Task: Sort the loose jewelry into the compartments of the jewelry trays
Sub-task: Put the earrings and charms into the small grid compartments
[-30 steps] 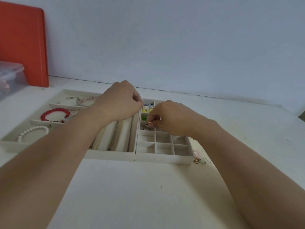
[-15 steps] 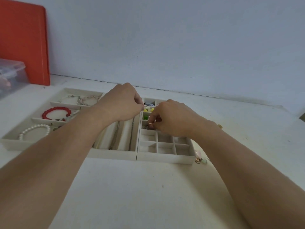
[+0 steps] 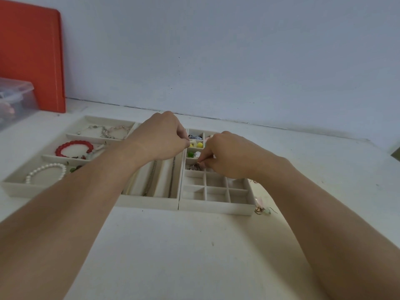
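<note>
Right hand [image 3: 229,156] fingers pinching a small ring [image 3: 198,162] over the grid tray [image 3: 216,207]; left hand [image 3: 162,137] fingers curled together, contents untellable, above the tray's far-left cells.

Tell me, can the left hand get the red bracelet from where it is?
Probably yes. The red bracelet lies uncovered in its open tray, just left of the left hand, with nothing over it. But that hand's fingers look curled, maybe pinching something too small to see.

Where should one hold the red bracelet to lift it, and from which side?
Pinch the red bracelet on its near-left arc, coming from above. It lies flat as an open ring in its tray compartment, and the left forearm covers its right end.
</note>
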Action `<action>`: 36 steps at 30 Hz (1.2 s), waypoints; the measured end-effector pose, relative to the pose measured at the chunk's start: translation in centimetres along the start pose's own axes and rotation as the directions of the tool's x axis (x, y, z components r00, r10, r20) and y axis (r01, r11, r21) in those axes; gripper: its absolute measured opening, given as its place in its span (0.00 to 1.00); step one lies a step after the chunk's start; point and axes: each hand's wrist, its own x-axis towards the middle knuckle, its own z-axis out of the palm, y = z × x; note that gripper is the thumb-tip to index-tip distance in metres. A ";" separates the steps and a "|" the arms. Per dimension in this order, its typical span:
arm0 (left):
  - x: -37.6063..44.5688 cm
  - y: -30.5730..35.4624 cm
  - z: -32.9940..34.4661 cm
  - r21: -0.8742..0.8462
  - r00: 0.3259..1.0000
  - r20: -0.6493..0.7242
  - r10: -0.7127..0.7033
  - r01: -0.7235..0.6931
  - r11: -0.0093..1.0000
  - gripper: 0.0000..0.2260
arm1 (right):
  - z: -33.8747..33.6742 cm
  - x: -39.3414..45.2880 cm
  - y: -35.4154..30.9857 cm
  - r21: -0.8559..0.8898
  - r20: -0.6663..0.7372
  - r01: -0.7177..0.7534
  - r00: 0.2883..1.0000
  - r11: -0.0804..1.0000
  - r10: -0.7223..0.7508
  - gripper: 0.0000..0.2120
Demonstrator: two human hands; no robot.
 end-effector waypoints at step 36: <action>-0.2 0.1 0.0 -0.010 0.998 0.056 -0.025 0.026 1.000 0.02 | -0.4 0.2 1.3 0.117 -0.140 -0.098 0.984 0.988 0.114 0.02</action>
